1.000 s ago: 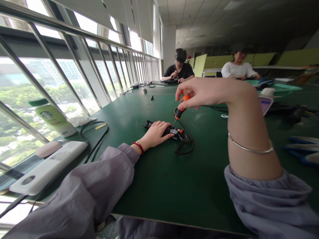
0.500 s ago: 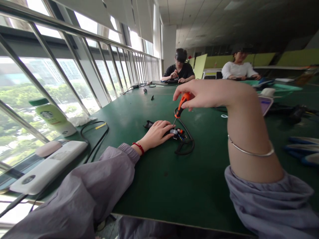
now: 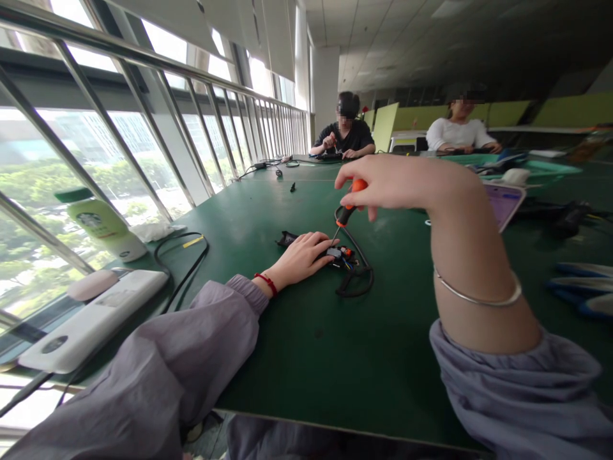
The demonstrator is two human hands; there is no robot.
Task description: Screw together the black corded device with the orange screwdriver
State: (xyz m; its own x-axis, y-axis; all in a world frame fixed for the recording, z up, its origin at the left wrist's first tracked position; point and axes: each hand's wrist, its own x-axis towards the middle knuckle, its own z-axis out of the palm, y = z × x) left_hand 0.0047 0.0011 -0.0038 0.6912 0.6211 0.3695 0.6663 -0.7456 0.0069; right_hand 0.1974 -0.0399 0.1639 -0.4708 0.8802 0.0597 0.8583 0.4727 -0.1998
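Note:
My right hand [image 3: 373,182] grips an orange and black screwdriver [image 3: 345,214] by the top of its handle. The shaft slants down to a small black electrical device [image 3: 341,257] with wires and an orange part showing. Its tip meets the device beside my left fingertips; the exact spot is too small to make out. My left hand [image 3: 306,255] lies over the device and holds it down on the table, hiding much of it. A black cable [image 3: 368,271] loops from the device on its right side. A black shell-like end [image 3: 286,239] shows past my left knuckles.
On the green table [image 3: 306,358], a white power bank [image 3: 96,319], a bottle [image 3: 103,223] and a cable [image 3: 179,281] lie left by the railing. Rightward are a phone [image 3: 507,203], a teal basket [image 3: 550,169] and blue-white objects [image 3: 584,287]. Two people sit across.
My right hand has shifted and turned slightly around the screwdriver handle, its fingers regripping. The tip stays at the same place. My left hand and the device have not moved.

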